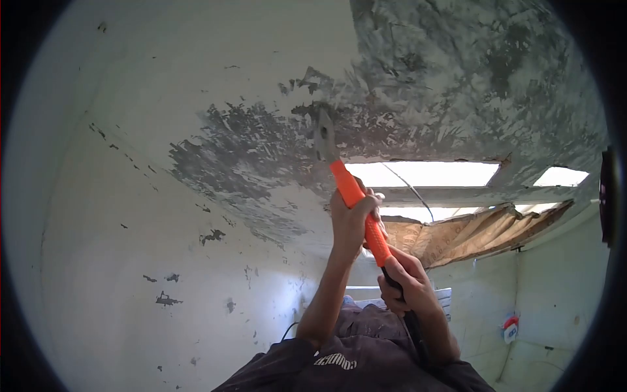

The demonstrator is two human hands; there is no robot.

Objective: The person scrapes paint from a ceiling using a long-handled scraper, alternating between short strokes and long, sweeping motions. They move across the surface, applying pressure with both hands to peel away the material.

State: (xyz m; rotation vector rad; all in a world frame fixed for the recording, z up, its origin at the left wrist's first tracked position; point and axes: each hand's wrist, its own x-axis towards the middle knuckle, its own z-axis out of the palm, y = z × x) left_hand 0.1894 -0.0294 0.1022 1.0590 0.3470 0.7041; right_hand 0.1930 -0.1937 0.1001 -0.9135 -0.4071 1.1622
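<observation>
Hatchet (343,183) gripped, left hand (353,222) above right hand (408,287)

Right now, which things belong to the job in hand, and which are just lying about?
In use: orange-handled tool, left hand, right hand, chipped ceiling patch.
Idle: tan sheet below the window opening, red-and-white object on the wall.

bare room under renovation, chipped plaster ceiling (405,98), flaking painted wall (163,274), open window gaps (424,174)
</observation>
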